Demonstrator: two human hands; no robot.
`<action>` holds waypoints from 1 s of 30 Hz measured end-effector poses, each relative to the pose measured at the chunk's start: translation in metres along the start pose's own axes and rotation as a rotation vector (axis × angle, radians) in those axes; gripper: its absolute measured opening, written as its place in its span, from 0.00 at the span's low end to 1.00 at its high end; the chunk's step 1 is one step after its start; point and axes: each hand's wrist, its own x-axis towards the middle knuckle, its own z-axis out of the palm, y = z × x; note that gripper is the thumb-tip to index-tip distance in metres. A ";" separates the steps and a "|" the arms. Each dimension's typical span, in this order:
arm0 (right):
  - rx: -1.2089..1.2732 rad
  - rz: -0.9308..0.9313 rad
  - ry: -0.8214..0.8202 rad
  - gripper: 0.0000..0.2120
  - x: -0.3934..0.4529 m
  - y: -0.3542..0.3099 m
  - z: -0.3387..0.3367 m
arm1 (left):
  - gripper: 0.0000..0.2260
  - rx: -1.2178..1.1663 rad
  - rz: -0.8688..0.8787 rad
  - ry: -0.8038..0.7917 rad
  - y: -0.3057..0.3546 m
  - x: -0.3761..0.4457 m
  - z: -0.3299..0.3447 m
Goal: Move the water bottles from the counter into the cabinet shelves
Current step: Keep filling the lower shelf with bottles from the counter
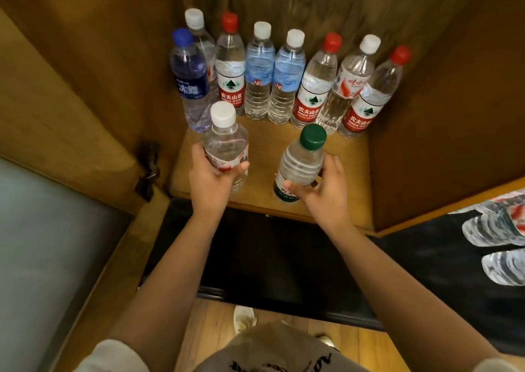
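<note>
My left hand [208,177] grips a clear white-capped bottle [225,141] with a red and white label, held upright over the front of the wooden cabinet shelf [349,173]. A green-capped bottle [302,158] with a green label is in the grip of my right hand [322,190], tilted slightly left, just above the shelf's front edge. Behind them, several water bottles [258,73] stand in a row along the back wall, with white, red and blue caps.
The cabinet door [56,102] stands open at the left, its hinge [147,170] near the shelf corner. On the dark counter [426,272] at the right lie more plastic bottles [497,224]. The cabinet's right wall [454,116] bounds the shelf.
</note>
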 end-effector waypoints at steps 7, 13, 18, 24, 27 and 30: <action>0.052 0.077 -0.017 0.37 0.016 0.003 0.019 | 0.31 0.066 -0.076 0.105 -0.006 0.025 0.015; 0.045 0.111 -0.044 0.38 0.047 -0.004 0.030 | 0.30 0.045 -0.117 0.227 -0.001 0.057 0.037; 0.057 0.125 -0.063 0.38 0.080 -0.012 0.043 | 0.31 0.007 -0.171 0.278 0.004 0.096 0.060; -0.013 0.140 -0.074 0.37 0.100 -0.014 0.051 | 0.32 -0.007 -0.187 0.432 0.010 0.121 0.078; -0.037 0.166 -0.077 0.36 0.110 -0.015 0.052 | 0.31 0.029 -0.189 0.457 0.013 0.122 0.081; -0.109 0.199 -0.049 0.35 0.118 -0.019 0.059 | 0.32 -0.005 -0.185 0.424 0.010 0.120 0.081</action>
